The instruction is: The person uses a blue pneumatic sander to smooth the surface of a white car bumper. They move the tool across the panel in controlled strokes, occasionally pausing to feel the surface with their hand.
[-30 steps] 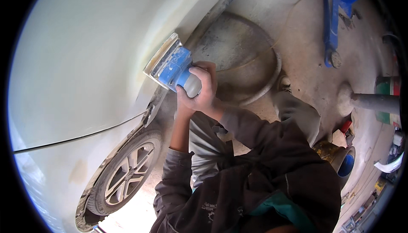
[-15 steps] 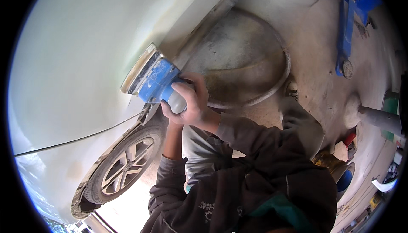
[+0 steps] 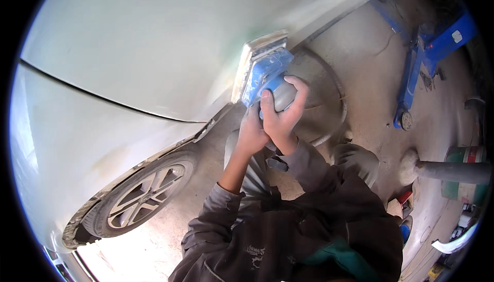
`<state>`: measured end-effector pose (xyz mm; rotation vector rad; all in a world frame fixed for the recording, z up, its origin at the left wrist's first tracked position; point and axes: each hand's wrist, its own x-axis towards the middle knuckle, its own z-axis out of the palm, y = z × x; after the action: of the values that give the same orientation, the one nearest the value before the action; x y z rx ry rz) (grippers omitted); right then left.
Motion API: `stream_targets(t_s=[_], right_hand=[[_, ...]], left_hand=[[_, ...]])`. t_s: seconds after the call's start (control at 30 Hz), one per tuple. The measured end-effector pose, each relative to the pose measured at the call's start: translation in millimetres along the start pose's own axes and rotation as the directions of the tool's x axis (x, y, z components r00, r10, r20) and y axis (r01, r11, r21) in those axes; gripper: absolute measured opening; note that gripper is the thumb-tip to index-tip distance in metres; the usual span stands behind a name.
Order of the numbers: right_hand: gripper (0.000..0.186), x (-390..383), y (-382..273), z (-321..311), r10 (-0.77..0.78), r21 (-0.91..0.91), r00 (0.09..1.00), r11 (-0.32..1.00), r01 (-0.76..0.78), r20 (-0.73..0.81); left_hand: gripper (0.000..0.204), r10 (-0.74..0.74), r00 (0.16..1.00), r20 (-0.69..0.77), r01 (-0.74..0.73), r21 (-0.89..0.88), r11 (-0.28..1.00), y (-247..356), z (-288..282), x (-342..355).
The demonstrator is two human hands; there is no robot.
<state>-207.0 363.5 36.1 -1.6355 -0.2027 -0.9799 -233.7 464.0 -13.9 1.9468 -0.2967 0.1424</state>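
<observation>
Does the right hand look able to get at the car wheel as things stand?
Probably not: the right hand is wrapped around the grey end of the blue sander, and in this view the left forearm lies between that hand and the car wheel.

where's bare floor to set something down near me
The widest bare floor lies between the curved hose and the blue metal arm; a smaller patch lies between the wheel and the left sleeve. It's crowded where the right hand and left hand bunch at the sander by the car panel, and around the gray pole and green drum.
</observation>
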Motion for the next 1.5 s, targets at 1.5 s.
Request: stream_targets(t_s=[1.5], right_hand=[[0.061,-11,-3,-17,0.11,0.061,0.987,0.991,-0.118,0.113]], left_hand=[[0.044,-0.187,0.971,-0.15,0.206,0.124,0.971,6,16,-17]])
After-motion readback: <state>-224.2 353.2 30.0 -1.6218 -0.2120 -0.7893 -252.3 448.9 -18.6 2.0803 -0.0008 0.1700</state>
